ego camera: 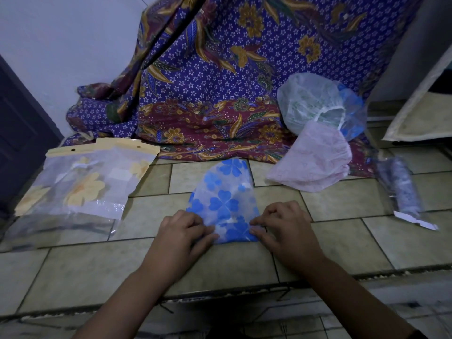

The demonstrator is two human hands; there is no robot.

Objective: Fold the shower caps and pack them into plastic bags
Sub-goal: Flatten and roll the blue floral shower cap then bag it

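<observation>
Light: dim, cool, bluish cast throughout
Shadows: soft and faint
Glare: small glints on the plastic bag (107, 206)
Focus: soft overall, fine detail smeared
Edges: wide-angle bending, lines between the tiles (342, 201) curving

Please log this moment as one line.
step: folding | left hand: pinches blue-flower cap, near edge | right hand: pinches same edge | waiting: pink cap | packed bags: left side
</observation>
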